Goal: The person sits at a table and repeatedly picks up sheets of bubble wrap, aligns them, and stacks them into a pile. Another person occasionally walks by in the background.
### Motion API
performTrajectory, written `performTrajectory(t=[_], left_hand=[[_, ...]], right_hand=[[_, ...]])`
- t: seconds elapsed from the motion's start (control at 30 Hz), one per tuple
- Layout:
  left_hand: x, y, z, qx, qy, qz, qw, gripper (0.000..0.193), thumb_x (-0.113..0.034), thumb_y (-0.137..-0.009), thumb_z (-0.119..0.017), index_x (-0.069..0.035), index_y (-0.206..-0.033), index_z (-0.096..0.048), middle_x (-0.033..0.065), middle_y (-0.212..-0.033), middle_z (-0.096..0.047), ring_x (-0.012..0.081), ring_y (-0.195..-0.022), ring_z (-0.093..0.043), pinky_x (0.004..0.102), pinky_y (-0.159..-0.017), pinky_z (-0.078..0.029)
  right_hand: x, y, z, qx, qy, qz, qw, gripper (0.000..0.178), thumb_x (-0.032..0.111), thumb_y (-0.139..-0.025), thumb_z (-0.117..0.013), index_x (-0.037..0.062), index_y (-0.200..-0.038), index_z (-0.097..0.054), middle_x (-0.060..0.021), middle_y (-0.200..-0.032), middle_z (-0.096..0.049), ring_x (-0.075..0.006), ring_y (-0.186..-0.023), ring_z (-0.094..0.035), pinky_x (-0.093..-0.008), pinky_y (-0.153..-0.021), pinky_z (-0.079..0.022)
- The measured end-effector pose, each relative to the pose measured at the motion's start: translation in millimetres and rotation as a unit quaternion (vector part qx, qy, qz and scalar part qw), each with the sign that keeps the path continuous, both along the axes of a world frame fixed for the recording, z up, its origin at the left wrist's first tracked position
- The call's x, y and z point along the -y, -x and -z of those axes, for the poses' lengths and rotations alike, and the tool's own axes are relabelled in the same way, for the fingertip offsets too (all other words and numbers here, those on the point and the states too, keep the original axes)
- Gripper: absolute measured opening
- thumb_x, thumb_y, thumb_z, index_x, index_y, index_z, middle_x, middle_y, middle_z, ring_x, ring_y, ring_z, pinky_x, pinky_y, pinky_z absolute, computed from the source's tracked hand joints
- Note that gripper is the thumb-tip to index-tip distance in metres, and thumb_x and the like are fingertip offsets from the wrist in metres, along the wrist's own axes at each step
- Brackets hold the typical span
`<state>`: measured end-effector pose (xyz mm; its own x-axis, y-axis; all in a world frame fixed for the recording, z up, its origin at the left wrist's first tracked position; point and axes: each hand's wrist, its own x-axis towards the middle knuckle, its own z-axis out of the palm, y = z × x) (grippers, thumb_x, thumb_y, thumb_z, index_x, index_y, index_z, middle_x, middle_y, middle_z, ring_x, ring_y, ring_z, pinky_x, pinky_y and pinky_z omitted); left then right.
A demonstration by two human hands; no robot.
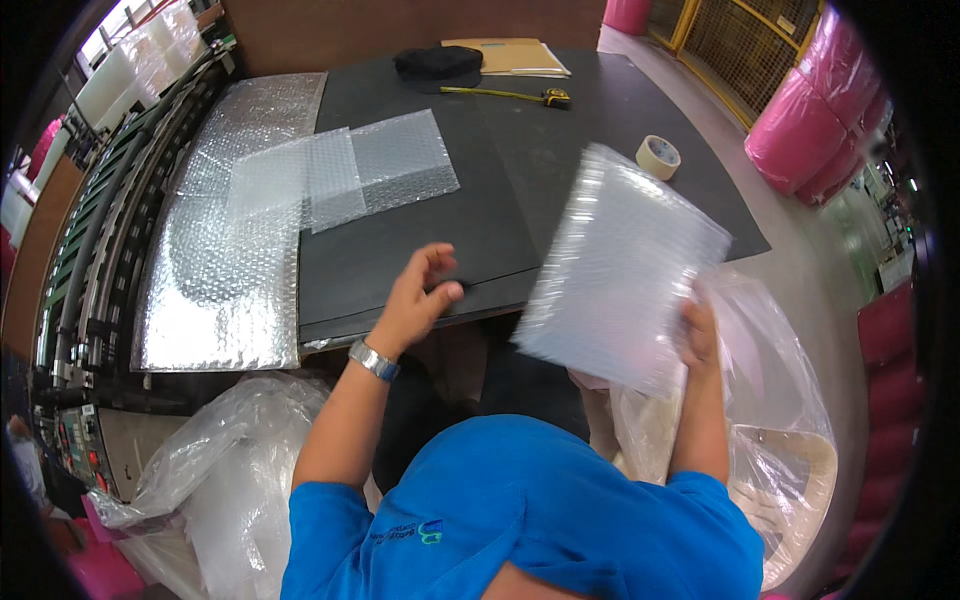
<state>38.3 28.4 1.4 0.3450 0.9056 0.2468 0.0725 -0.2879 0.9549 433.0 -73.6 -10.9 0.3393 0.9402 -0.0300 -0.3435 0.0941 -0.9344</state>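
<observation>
Holding bubble wrap [622, 270], translucent, rectangular, shiny-edged

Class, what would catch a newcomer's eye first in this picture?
The bright blue shirt fills the bottom centre. Above it, right of centre, the right hand holds shiny bubble wrap. A long silvery sheet lies along the left of the dark table.
</observation>
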Motion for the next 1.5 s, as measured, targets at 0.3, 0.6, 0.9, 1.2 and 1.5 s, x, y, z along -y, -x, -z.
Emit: performTrajectory(t=[0.3,0.6,0.9,1.2,1.5], left_hand=[[-84.1,42.9,9.6,-0.524,-0.2,-0.244,0.791,0.046,-0.044,-0.076,-0.054,-0.019,-0.115,-0.05,0.0155,-0.131,-0.032,0.0335,-0.123,-0.025,0.0564,-0.095,-0.02],[-70.0,-2.3,-5.5,-0.589,-0.11,-0.143,0.788,0.054,-0.055,-0.079,-0.041,-0.021,-0.121,-0.044,0.0126,-0.132,-0.032,0.0321,-0.122,-0.028,0.0562,-0.092,-0.022],[-11.9,-25.6,-19.2,-0.362,-0.215,-0.089,0.903,0.056,-0.039,-0.077,-0.057,-0.014,-0.124,-0.04,0.0214,-0.13,-0.03,0.0347,-0.122,-0.028,0.044,-0.095,-0.027],[66.5,-12.5,-12.5,-0.006,0.0,-0.006,1.0,0.099,-0.041,-0.066,-0.069,-0.001,-0.133,-0.009,0.0214,-0.137,-0.015,0.0291,-0.126,-0.02,0.0363,-0.102,-0.019],[140.1,69.4,-33.3,0.354,0.053,-0.205,0.911,0.074,-0.02,-0.069,-0.071,-0.003,-0.126,-0.026,0.0108,-0.118,-0.042,0.0187,-0.112,-0.039,0.0331,-0.095,-0.032]], right_hand=[[255.0,-220.7,235.5,-0.08,0.38,0.368,0.845,0.026,0.027,-0.079,-0.046,0.0071,-0.095,-0.053,-0.0095,-0.087,-0.056,-0.0263,-0.074,-0.054,-0.0431,-0.064,-0.048],[199.0,-181.2,179.0,0.12,0.611,0.343,0.703,0.028,0.022,-0.082,-0.038,0.0009,-0.095,-0.05,-0.0166,-0.08,-0.056,-0.0326,-0.058,-0.054,-0.0427,-0.046,-0.044],[95.0,-178.2,-18.3,0.475,0.531,0.0,0.702,0.028,0.025,-0.08,-0.049,-0.0006,-0.087,-0.056,-0.0122,-0.076,-0.059,-0.0246,-0.062,-0.058,-0.0376,-0.051,-0.046],[-1.9,62.2,-95.7,0.291,-0.185,-0.303,0.889,0.03,0.019,-0.08,-0.056,0.0003,-0.103,-0.048,-0.0187,-0.104,-0.054,-0.03,-0.095,-0.054,-0.0384,-0.077,-0.044],[-48.5,204.5,-39.2,-0.256,-0.131,-0.396,0.872,0.048,0.043,-0.079,-0.054,0.0086,-0.111,-0.044,-0.0179,-0.114,-0.048,-0.0318,-0.097,-0.053,-0.0431,-0.077,-0.047]])
